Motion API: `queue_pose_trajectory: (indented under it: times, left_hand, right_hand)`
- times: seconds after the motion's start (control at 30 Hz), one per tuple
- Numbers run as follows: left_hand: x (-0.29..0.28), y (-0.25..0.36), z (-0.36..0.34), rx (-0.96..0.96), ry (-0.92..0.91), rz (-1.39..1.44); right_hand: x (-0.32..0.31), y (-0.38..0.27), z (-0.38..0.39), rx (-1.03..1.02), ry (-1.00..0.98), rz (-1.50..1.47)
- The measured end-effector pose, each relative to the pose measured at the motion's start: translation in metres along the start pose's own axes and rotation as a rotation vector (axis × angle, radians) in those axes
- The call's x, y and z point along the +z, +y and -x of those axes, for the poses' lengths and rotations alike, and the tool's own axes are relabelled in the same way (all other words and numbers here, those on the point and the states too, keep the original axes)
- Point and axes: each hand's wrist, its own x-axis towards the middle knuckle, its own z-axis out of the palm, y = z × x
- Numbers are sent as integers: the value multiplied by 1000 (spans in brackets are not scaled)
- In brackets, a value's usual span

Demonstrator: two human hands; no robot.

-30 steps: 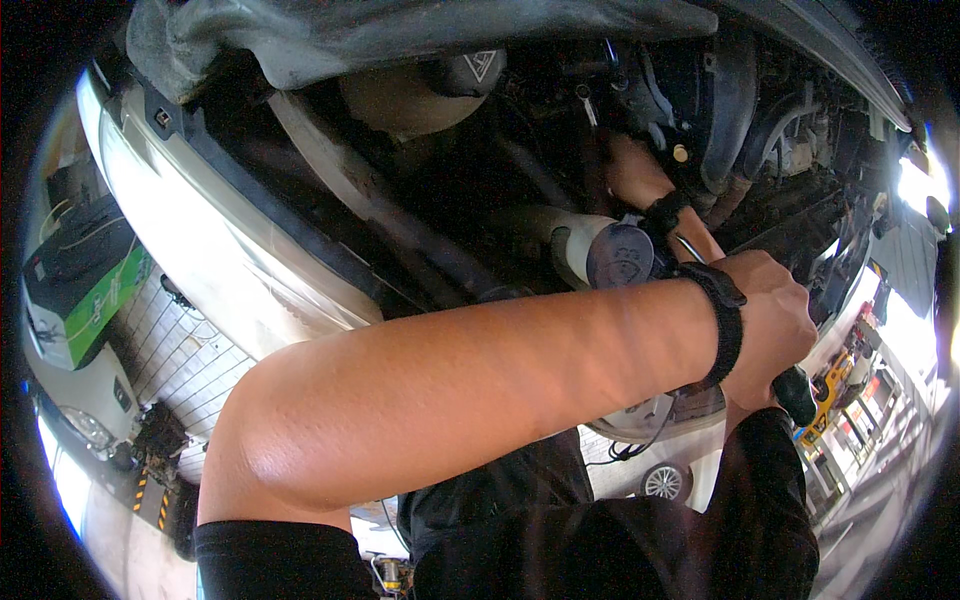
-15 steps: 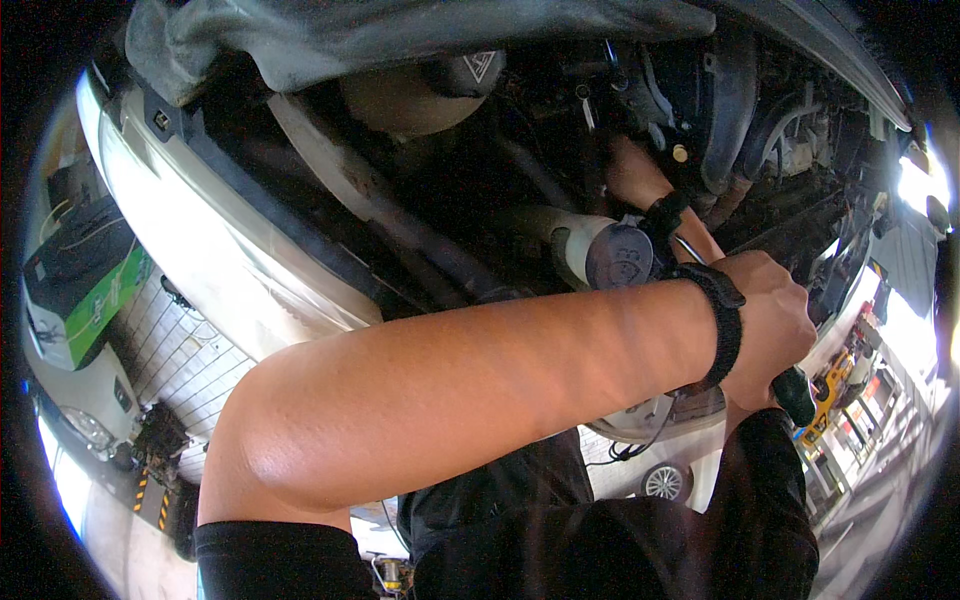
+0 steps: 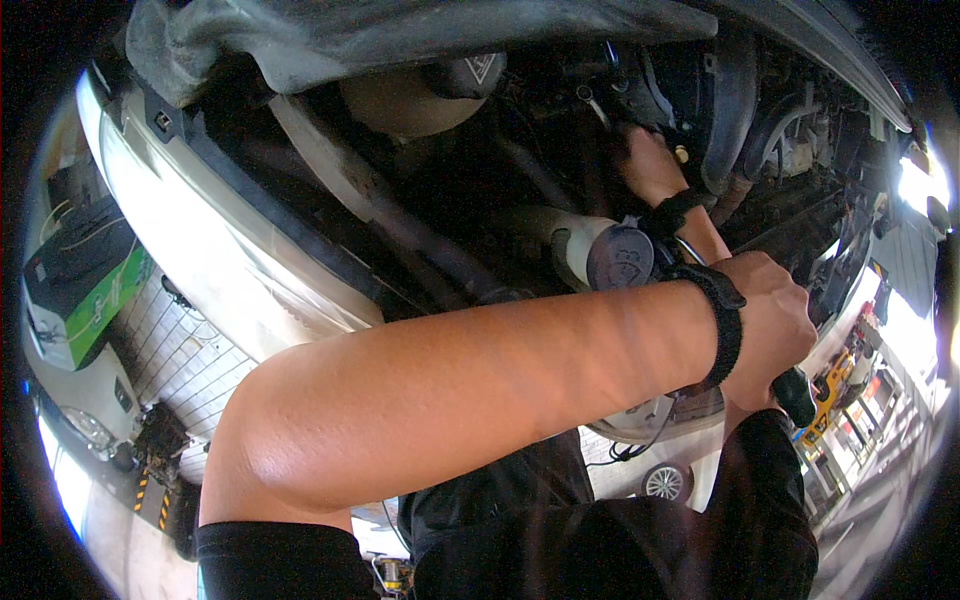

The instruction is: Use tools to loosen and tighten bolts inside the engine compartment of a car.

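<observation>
My left arm crosses the view from lower left. My left hand [image 3: 768,310] is closed around a tool with a dark handle [image 3: 796,398] and a thin metal shaft [image 3: 690,250]; its far tip is hidden. My right hand [image 3: 650,165] reaches past it, deep into a vehicle's engine bay. Its fingers lie in shadow, closed on a ring-ended wrench [image 3: 600,112] whose ring end points away from me. Below my right wrist sits a white filler neck with a round grey cap [image 3: 620,256].
A white body panel [image 3: 210,240] curves along the left. A dark cover [image 3: 420,30] overhangs the far side, near a reservoir with a black cap [image 3: 470,75]. A thick black hose [image 3: 730,110] runs right of my right hand. A green-and-black box [image 3: 90,280] stands at far left.
My right hand has shifted slightly up and to the right. The wrench has swung with it, tilting further right, its ring end nearly in place. My left hand stays put.
</observation>
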Motion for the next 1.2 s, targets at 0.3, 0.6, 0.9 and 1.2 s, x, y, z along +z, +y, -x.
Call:
queue_pose_trajectory:
  times: [0.3, 0.6, 0.9, 1.2]
  left_hand:
    - [-6, 1, -4, 1, -108, 11]
    - [-5, 0, -2, -5, -73, 16]
    - [-3, -1, 1, 44, -6, 36]
    - [-1, 1, -4, 10, -37, 19]
  right_hand:
    - [24, 17, -10, -202, -98, -57]
    - [13, 7, -7, -63, -193, -79]
    - [-6, -7, 6, -27, 97, 24]
    - [17, 12, -6, -167, -90, -36]
